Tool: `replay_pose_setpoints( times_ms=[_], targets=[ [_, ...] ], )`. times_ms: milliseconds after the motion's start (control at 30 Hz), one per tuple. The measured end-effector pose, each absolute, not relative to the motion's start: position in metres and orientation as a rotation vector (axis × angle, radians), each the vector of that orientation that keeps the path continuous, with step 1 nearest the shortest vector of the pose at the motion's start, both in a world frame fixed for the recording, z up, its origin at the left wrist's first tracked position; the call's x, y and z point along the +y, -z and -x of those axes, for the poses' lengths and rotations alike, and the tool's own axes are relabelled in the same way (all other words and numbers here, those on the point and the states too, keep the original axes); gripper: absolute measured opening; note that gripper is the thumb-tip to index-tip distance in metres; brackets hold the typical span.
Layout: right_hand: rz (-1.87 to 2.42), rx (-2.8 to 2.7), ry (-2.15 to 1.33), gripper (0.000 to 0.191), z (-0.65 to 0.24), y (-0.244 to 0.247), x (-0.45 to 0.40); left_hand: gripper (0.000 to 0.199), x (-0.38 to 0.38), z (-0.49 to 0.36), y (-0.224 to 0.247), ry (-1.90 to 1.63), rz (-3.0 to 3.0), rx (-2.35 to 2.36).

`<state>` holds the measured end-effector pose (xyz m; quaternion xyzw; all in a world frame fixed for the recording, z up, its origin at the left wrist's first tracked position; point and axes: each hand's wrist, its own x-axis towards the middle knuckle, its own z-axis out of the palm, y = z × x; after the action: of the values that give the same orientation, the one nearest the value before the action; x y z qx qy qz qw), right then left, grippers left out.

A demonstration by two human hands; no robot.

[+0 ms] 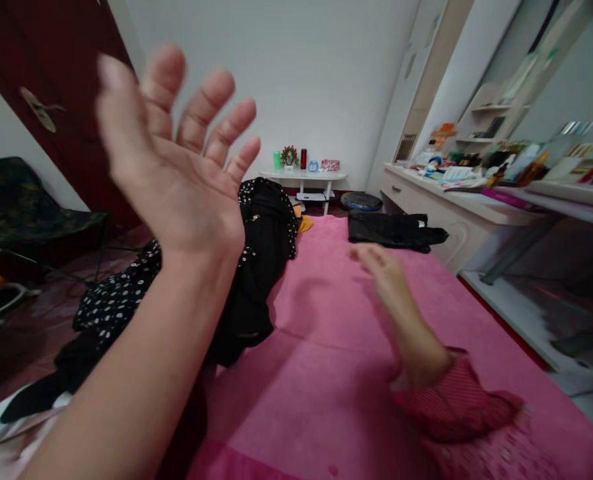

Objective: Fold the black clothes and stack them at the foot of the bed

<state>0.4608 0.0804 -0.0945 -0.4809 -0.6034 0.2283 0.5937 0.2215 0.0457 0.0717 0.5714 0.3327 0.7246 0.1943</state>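
Note:
My left hand (176, 160) is raised high in the left of the view, palm showing and fingers spread, with nothing in it. Behind and below it lies a heap of black clothes with white dots (271, 233). On the right, my right hand (386, 280) hovers over the pink bed cover (321, 300), blurred by motion. Its fingers look stretched out to the left, and no object shows in it. A folded black garment (391, 230) lies on the cover just beyond that hand.
A small white table (303, 175) with several small items stands at the far wall. Along the right runs a cluttered dresser (421, 190). A camouflage folding chair (36, 207) and a dark red door (51, 80) are on the left.

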Motion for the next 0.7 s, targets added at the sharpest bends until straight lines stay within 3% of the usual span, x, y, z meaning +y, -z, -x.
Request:
replay_pose_setpoints(
  times_ms=[100, 167, 300, 433, 700],
  targets=[
    [1.285, -1.566, -0.538, 0.013, -0.452, 0.144, 0.093, 0.039, 0.111, -0.192, -0.068, -2.037, -1.64, 1.123],
    [1.332, -1.751, -0.448, 0.014, -0.451, 0.17, 0.099, 0.053, 0.151, -0.158, -0.05, -1.956, -1.863, 1.541],
    [1.344, -1.887, -0.387, 0.019, -0.452, 0.185, 0.102, 0.078, 0.203, -0.089, -0.016, -1.227, -2.024, 2.297],
    [1.324, -1.885, -0.378, 0.02, -0.452, 0.18, 0.101, 0.088, 0.227, -0.059, -0.001, -0.877, -1.836, 2.389],
    [1.336, -1.865, -0.371, 0.019, -0.45, 0.181, 0.101, 0.077, 0.249, -0.097, 0.011, -0.776, -1.7, 2.52]
  ],
)
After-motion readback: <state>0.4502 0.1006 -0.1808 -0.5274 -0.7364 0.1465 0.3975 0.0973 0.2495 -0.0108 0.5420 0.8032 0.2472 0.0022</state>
